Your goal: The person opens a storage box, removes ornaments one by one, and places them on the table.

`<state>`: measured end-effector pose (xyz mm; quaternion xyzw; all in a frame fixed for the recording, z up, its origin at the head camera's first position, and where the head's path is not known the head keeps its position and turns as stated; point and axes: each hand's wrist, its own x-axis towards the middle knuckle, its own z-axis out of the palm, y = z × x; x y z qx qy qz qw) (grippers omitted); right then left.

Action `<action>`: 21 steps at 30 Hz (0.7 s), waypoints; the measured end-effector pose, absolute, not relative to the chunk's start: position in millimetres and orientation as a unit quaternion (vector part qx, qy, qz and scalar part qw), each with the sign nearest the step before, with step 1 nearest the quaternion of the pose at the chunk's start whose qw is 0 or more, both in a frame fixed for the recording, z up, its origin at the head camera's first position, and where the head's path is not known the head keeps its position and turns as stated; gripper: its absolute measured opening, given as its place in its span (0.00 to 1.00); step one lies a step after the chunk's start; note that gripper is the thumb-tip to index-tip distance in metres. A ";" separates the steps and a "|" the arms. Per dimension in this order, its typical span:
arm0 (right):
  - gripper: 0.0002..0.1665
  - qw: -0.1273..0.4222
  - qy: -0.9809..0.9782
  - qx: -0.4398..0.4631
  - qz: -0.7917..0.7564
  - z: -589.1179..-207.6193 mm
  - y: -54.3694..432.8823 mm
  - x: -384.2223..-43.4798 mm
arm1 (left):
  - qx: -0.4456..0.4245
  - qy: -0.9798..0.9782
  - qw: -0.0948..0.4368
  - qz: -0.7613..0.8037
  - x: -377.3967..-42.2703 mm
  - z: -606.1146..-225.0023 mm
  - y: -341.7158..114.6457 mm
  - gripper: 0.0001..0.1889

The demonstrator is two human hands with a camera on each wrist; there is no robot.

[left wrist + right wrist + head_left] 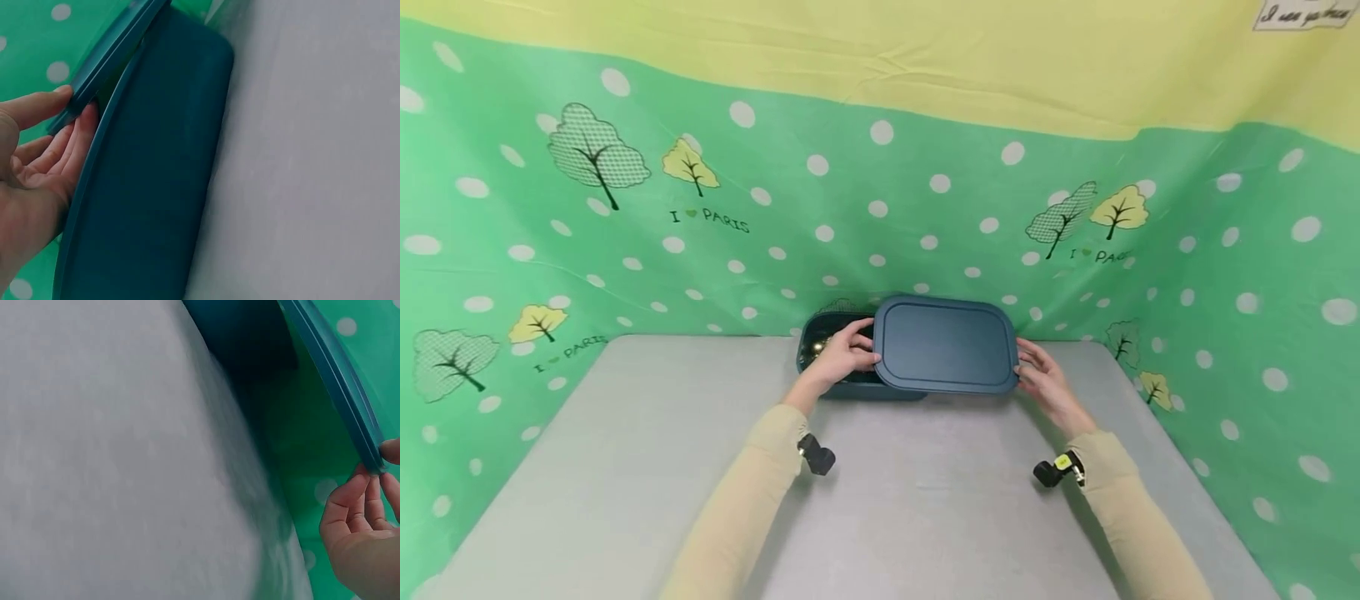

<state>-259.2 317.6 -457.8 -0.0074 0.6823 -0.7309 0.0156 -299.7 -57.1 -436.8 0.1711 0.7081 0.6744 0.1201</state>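
Note:
A dark blue rectangular lid (947,346) with rounded corners is held up over the right part of a matching blue box (868,390). My left hand (844,354) pinches the lid's left edge, thumb on top and fingers underneath, above the box's opening. At the lid's right end, my right hand (1043,379) grips the edge between thumb and fingers. Something shiny and gold-coloured (822,343) shows inside the uncovered left part of the box; its kind cannot be made out. In the left wrist view, the lid (112,62) tilts above the box wall (150,156).
The box stands at the back of a grey-covered table (910,500), close to a green dotted curtain (850,250) that hangs behind and along both sides. A small camera is strapped to each wrist.

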 end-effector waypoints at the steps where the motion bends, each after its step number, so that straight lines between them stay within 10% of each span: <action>1: 0.34 0.016 0.682 -0.010 -0.731 -458.2 320.2 -258.7 | 0.167 0.706 0.121 0.678 -299.5 -437.2 -54.1 0.38; 21: 0.28 0.005 0.588 -0.022 -0.809 -476.7 376.6 -240.3 | 0.142 0.686 0.126 0.702 -283.6 -439.1 17.7 0.36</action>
